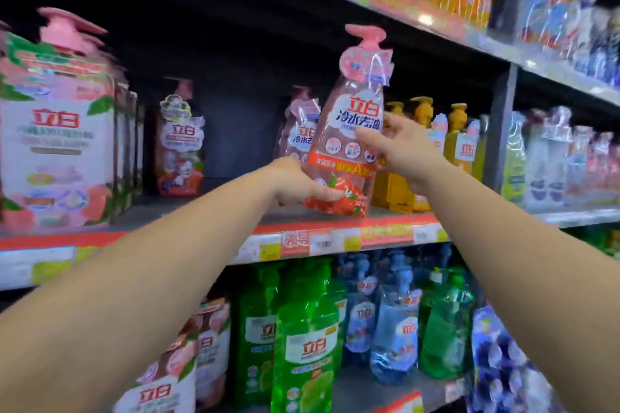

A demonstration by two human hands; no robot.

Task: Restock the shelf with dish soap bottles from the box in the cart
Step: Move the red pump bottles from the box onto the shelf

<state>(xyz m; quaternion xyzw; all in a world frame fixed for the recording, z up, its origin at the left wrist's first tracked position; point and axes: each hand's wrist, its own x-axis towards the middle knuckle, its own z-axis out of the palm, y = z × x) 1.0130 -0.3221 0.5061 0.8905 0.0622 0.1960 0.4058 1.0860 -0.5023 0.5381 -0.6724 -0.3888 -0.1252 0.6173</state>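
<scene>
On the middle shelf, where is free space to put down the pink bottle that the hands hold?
Bare shelf board lies between the strawberry-label bottle and the pink bottle at the back. The held pink bottle, gripped by the left hand and right hand, is at that gap's right edge. Right of it the yellow bottles stand crowded; far left, the large pink packs fill the shelf.

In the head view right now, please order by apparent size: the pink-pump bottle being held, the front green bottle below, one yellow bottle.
1. Held pink-pump bottle, in left hand and right hand.
2. Front green bottle, nearly as large; unsure.
3. Yellow bottle, partly hidden.
</scene>
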